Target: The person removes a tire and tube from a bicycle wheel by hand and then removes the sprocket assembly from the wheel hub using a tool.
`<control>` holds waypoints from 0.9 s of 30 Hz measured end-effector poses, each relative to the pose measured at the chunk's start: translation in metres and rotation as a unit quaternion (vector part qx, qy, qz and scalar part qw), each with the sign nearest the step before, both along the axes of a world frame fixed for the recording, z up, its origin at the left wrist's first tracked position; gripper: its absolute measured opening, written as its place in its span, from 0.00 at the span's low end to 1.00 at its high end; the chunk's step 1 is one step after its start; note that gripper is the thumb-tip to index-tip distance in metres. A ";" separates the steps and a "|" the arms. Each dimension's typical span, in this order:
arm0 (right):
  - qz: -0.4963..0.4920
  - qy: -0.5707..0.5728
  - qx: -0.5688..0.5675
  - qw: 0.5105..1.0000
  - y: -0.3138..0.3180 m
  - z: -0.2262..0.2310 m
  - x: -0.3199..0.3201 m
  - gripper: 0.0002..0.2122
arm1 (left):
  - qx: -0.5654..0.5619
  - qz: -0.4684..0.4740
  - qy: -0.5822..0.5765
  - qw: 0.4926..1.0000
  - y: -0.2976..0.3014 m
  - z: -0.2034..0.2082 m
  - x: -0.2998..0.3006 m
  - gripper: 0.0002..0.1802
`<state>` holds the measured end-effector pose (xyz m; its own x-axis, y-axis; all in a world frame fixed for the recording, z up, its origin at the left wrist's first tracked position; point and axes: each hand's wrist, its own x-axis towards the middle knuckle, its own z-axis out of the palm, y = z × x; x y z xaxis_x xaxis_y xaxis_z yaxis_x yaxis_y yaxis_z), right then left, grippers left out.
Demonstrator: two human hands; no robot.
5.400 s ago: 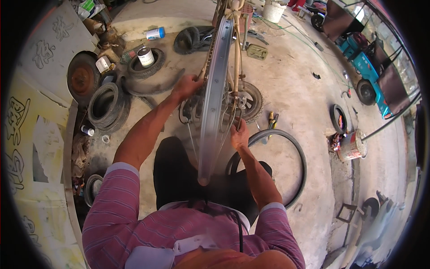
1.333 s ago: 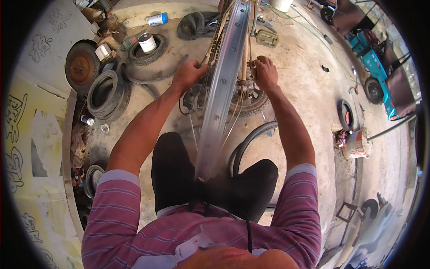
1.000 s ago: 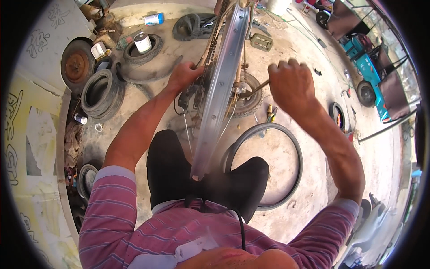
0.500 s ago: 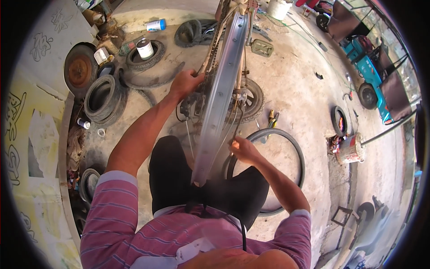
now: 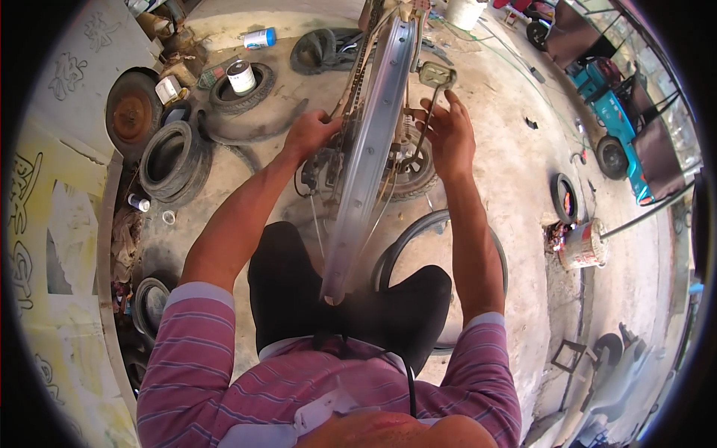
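Note:
A bicycle lies with its bare metal wheel rim pointing at me between my knees. My left hand is closed at the left side of the wheel, beside the chain, on what looks like a tube of the bicycle frame; its fingertips are partly hidden. On the wheel's right side my right hand is raised, its fingers apart. A thin dark curved rod passes between the thumb and fingers, touching them. Just beyond the fingertips is a greenish flat pedal-like piece.
A loose black tyre lies on the floor by my right knee. Stacked tyres and a tyre with a white can are at the left. At the right stand a bucket and a blue vehicle.
My right hand has moved up and away from beside my right knee, and the curved rod has swung up with it. My left hand stays nearly where it was.

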<state>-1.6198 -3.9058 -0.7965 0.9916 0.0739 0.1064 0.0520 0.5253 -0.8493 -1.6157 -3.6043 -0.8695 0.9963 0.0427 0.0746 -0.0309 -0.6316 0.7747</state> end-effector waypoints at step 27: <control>-0.046 0.131 0.003 0.990 0.004 -0.046 -0.020 0.22 | -0.019 -0.004 -0.027 0.999 0.009 -0.005 0.001 0.33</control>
<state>-1.6397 -3.9017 -0.8423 0.9876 -0.0189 -0.1557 -0.1217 0.5339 -0.8368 -1.6145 -3.5953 -0.8742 0.9911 0.0378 0.1276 -0.0795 -0.6007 0.7955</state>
